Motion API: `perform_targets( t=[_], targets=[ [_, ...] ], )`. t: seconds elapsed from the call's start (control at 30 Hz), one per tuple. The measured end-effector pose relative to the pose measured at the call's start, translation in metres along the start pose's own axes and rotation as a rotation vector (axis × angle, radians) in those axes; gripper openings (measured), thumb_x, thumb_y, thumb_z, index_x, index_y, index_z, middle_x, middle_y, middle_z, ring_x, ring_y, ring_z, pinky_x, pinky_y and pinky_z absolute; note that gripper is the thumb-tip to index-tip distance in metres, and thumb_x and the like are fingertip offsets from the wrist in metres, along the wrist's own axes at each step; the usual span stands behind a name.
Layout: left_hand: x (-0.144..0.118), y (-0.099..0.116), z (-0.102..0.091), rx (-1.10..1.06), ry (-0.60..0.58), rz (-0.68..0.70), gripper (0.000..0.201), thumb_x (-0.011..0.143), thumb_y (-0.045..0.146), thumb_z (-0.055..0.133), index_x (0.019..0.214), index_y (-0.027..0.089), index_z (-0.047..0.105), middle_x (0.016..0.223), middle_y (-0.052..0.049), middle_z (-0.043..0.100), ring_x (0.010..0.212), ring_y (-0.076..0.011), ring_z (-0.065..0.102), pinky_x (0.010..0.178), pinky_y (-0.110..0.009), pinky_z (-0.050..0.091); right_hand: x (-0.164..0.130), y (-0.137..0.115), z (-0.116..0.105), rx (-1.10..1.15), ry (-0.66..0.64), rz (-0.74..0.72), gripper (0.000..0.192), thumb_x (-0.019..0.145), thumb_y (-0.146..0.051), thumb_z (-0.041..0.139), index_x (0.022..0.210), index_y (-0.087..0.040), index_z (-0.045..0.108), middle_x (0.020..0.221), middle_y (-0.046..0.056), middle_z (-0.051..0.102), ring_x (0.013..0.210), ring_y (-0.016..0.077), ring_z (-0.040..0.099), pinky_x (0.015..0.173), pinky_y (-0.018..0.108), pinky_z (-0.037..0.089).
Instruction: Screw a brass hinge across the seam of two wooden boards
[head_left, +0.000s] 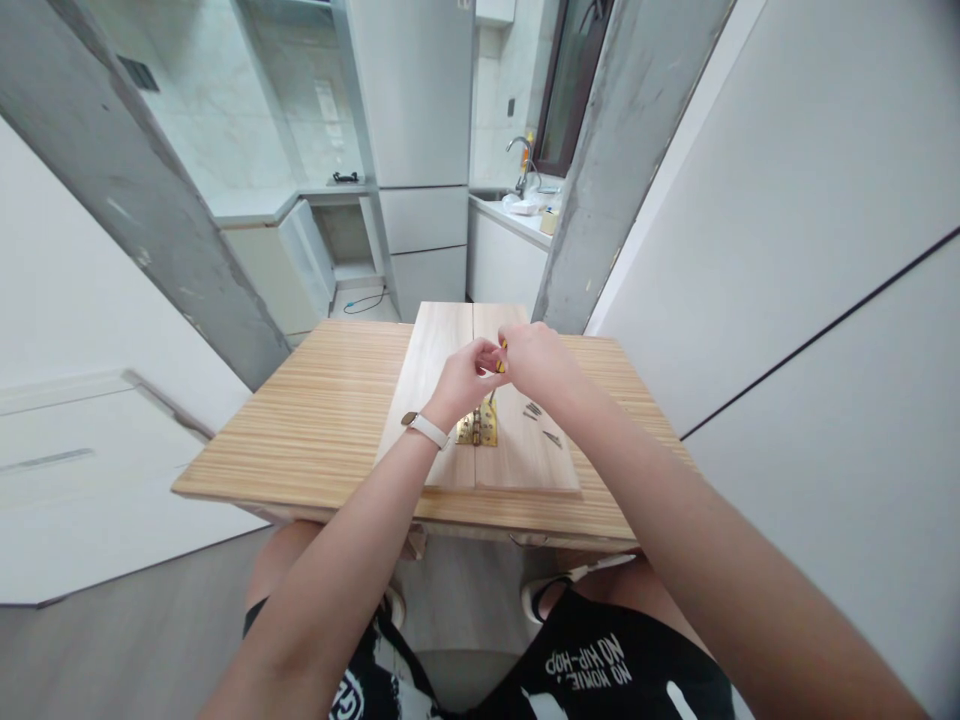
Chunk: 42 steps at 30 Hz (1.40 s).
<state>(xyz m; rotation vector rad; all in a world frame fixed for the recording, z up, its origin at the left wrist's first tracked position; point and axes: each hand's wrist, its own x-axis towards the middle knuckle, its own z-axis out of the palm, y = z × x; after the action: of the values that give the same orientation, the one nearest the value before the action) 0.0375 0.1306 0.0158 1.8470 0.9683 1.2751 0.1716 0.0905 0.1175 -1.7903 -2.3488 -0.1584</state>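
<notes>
Gold hinge [488,425] (across 2 boards [529,465]), below yellow tool [501,367] in right grip [538,357]

Hinge [486,424] is gold; tool [501,367] above it yel./blk.; boards [517,468] under it pale tan; screws [553,438] rt. of it grey.

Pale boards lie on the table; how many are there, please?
2: the left board and the right board, side by side, with the hinge across their seam.
</notes>
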Motion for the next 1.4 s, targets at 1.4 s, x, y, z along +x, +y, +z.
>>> perform_targets(
  t=[1.4],
  targets=[
    [0.003, 0.000, -0.014, -0.027, -0.147, 0.035, 0.033, 0.082, 0.015, 0.074, 0.114, 0.019, 0.065, 0.108, -0.008, 0.075, 0.098, -0.0194, 0.072, 0.077, -0.028, 0.054, 0.003, 0.008, 0.001, 0.040, -0.032, -0.146, 0.014, 0.097, -0.018, 0.060, 0.105, -0.019, 0.072, 0.102, 0.011, 0.076, 0.092, 0.0230, 0.070, 0.074, 0.030, 0.044]
  ],
)
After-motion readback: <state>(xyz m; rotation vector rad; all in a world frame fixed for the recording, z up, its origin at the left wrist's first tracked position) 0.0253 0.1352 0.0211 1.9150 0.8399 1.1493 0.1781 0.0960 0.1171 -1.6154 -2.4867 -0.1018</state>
